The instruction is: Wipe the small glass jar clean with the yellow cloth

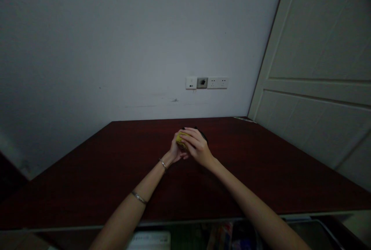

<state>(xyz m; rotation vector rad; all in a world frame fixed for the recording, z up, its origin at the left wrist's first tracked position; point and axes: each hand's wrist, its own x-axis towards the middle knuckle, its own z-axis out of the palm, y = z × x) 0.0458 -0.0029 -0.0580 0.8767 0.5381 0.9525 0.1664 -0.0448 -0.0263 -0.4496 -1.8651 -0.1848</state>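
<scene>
Over the middle of the dark red table, my left hand [175, 150] is closed around a small yellow object [181, 138]. It could be a cloth or a sponge, but its kind is not plain. My right hand [197, 146] lies over the same object from the right, with fingers bent across its upper side. Both hands cover most of it. Just behind the right hand's knuckles shows the edge of a black thing [203, 135], largely hidden; whether a hand touches it I cannot tell. Two metal bracelets circle my left wrist and forearm.
The table top [116, 165] runs back to a pale wall with a row of sockets [218, 83]. A panelled white door [315, 87] stands along the right side. Below the front edge are a white box-like item [150, 240] and other dim things.
</scene>
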